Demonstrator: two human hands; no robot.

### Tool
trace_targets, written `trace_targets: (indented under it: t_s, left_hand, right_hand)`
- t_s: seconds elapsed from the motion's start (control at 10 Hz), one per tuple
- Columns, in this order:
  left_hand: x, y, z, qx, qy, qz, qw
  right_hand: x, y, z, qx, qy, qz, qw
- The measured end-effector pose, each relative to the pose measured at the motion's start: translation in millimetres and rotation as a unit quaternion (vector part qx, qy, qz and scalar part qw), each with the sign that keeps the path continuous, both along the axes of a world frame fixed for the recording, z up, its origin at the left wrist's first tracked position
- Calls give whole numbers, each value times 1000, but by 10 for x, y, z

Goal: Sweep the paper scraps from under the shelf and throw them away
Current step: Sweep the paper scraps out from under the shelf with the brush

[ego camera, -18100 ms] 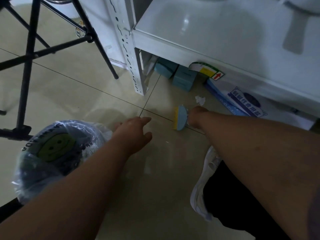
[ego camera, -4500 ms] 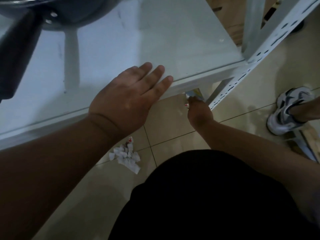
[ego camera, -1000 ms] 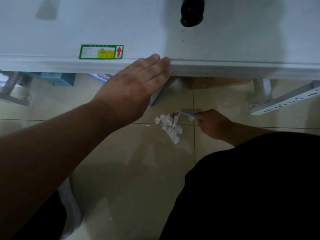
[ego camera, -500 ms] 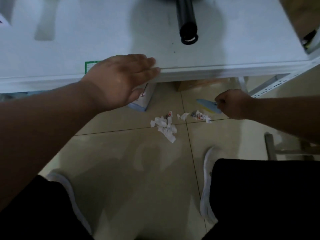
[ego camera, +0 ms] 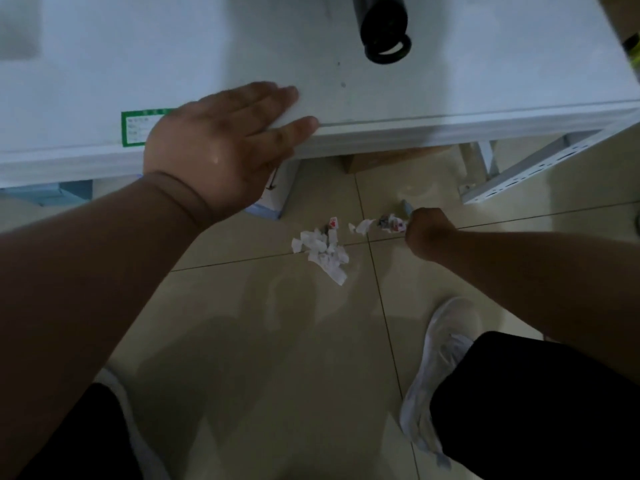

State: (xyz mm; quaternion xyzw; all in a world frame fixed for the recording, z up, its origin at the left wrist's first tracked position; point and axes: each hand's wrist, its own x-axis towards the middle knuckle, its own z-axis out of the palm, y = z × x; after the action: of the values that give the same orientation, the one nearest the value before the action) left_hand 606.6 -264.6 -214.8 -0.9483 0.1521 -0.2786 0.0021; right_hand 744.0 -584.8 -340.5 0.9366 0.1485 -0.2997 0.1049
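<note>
A heap of white paper scraps lies on the beige tile floor just in front of the white shelf. A smaller clump of scraps lies to its right. My right hand is closed around a small blue brush, of which only the tip shows, touching the smaller clump. My left hand rests flat on the shelf's front edge, fingers spread, holding nothing.
A black cylinder lies on the shelf top. Under the shelf are a cardboard box and a light blue box. A white perforated shelf post lies at the right. My white shoe stands near the scraps.
My right hand has dropped lower and moved left with the brush, now against the small clump of scraps. The left hand stays on the shelf edge.
</note>
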Motion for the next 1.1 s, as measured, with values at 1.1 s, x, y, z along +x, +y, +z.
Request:
trace_targets:
  t_s: [1.1]
  left_hand:
    - [-401, 119, 386, -85, 269, 29, 959]
  right_hand:
    - [-728, 824, 274, 133, -50, -9, 990]
